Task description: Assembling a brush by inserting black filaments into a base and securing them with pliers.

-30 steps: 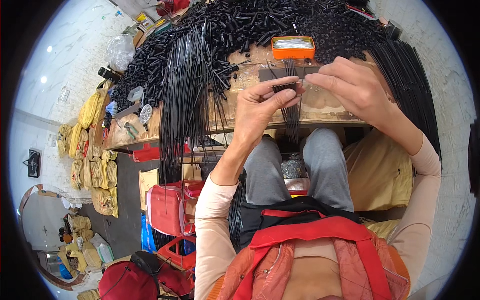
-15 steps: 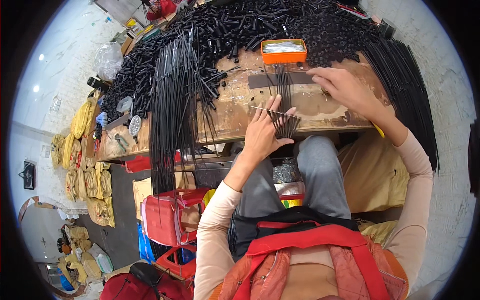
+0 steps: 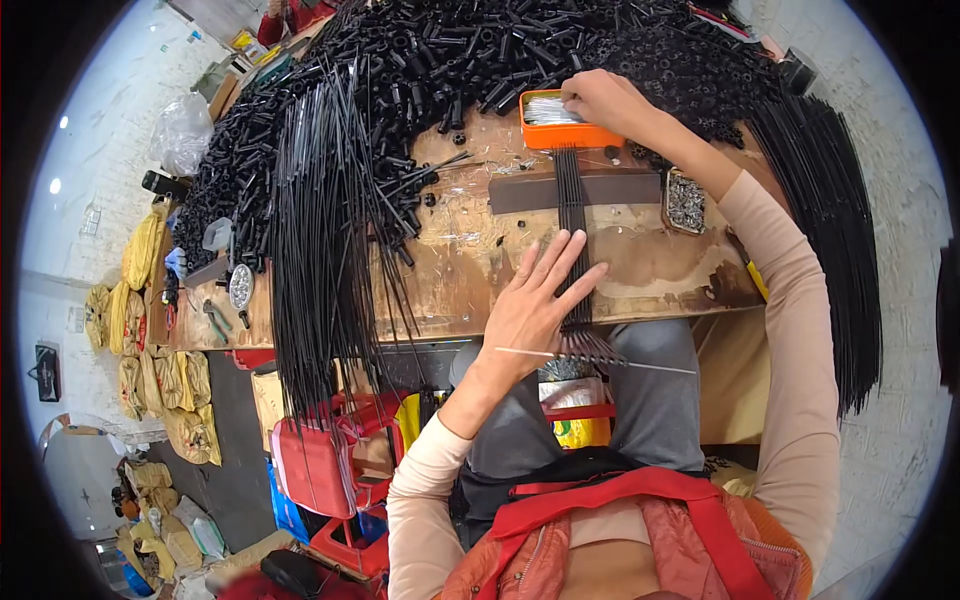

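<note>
Here | left hand over rods, fingers spread | right hand curled at box, pinch unclear

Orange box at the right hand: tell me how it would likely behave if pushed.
The orange box would probably slide rather than tip, since it looks low and wide. It seems unlikely to roll, given its long, straight front wall. The thin pale rods inside might shift, or spill if it tilts, because its top is open.
</note>
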The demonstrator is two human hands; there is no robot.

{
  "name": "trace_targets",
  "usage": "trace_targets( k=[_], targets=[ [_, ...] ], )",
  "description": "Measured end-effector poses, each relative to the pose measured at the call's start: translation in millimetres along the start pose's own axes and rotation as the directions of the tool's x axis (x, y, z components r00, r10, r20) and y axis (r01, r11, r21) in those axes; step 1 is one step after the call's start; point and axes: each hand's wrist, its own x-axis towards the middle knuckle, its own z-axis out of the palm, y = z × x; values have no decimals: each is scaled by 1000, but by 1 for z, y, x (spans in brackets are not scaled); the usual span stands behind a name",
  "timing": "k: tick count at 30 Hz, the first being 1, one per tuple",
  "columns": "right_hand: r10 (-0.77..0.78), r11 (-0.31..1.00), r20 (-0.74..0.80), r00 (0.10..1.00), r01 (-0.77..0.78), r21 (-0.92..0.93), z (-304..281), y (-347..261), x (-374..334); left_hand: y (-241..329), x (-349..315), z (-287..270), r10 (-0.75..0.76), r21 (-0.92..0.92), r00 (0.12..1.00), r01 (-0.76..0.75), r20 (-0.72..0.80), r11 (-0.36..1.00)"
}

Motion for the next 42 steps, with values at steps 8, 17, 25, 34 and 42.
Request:
trace_targets(
  k=[8, 17, 25, 34, 42],
  targets=[
    [-152, 971, -229, 962, 189, 147, -31, -27, -36, -4, -1, 5, 11, 119, 1000, -8, -26, 993],
    [-156, 984, -130, 979, 165, 60, -13, -44, -99, -2, -1, -4, 19, 10, 1000, -19, -23, 1000],
    [-142, 988, -66, 988, 137, -77, -13, -52, -99, 0, -1, -4, 11, -9, 1000, -11, -2, 1000],
    [-162, 986, -170, 972, 153, -63, -9, -55, -98, -2, -2, 2, 21, -9, 998, -22, -64, 1000],
    [-161, 987, -101, 982, 158, -33, -12, -55, -92, -2, -2, -2, 14, 2, 1000, -14, -28, 1000]
  ],
)
